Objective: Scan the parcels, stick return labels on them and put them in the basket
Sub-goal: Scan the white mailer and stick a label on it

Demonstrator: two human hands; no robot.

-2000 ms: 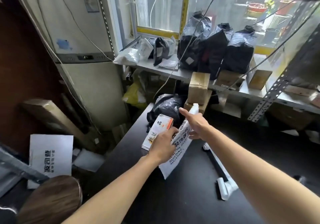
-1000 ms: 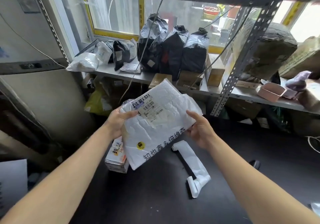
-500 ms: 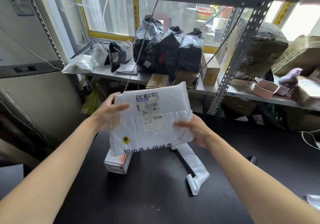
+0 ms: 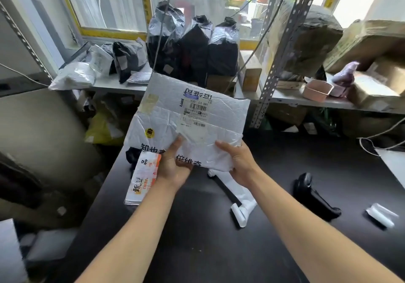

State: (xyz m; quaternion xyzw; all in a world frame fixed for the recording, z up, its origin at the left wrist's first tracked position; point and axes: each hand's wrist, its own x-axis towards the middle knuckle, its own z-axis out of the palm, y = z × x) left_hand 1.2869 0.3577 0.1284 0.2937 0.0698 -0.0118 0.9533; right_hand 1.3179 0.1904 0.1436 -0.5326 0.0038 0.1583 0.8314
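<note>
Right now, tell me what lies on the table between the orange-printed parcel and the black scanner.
In the head view, a strip of white label backing lies on the black table between the orange-printed parcel and the black scanner.

This is a parcel storeroom. Metal shelves [image 4: 282, 48] by the window hold black bags [image 4: 192, 48] and brown boxes [image 4: 370, 41]. A black scanner [image 4: 315, 197] lies on the dark table [image 4: 197, 250].

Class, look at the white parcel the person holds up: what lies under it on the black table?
Under the white parcel, a small orange-and-white packet and a strip of white label backing lie on the black table. The parcel and both hands cover anything directly beneath.
</note>
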